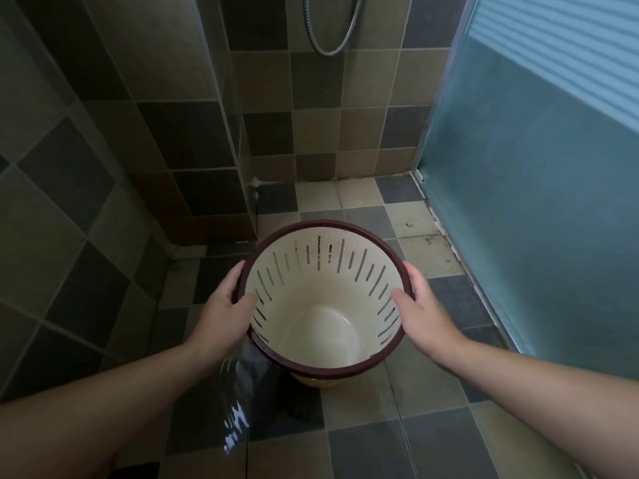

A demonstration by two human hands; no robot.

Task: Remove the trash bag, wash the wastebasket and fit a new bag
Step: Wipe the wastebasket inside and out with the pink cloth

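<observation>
A cream wastebasket [325,295] with slotted walls and a dark red rim is held above the tiled floor, its inside bare and empty. My left hand [224,305] grips the rim on the left, thumb inside the wall. On the right side my right hand [420,312] grips the rim the same way, thumb inside. A dark, shiny trash bag [245,392] hangs below the left hand beside the basket; I cannot tell whether the hand holds it.
A tiled wall [86,202] closes the left side and a glass partition edge [242,160] stands ahead. A frosted glass door [536,202] runs along the right. A shower hose [332,36] hangs on the back wall. Checkered floor tiles [432,426] lie underfoot.
</observation>
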